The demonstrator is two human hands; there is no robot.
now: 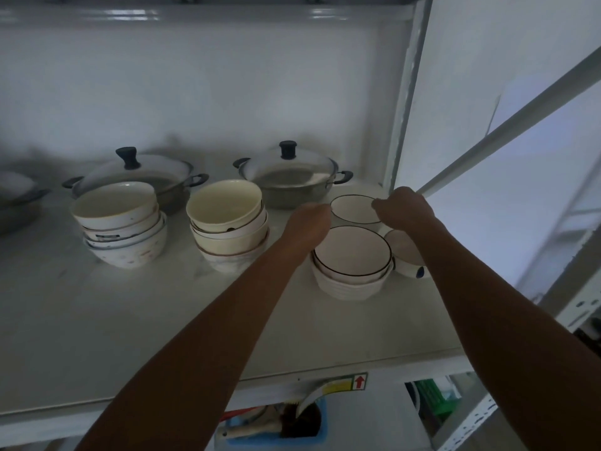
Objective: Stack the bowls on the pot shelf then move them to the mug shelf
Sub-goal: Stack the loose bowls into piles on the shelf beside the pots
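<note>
Both my hands reach to a white bowl with a dark rim at the back right of the pot shelf. My left hand is at its left edge and my right hand at its right edge, fingers curled on the rim. In front of it stands a stack of white dark-rimmed bowls. A small white bowl lies tilted beside that stack, partly behind my right arm. Two more stacks of cream bowls stand further left, one in the middle and one on the left.
Two lidded pots stand at the back of the shelf, and part of another pot shows at the far left. A white upright post bounds the shelf on the right. Below the shelf edge sits a blue bin with utensils.
</note>
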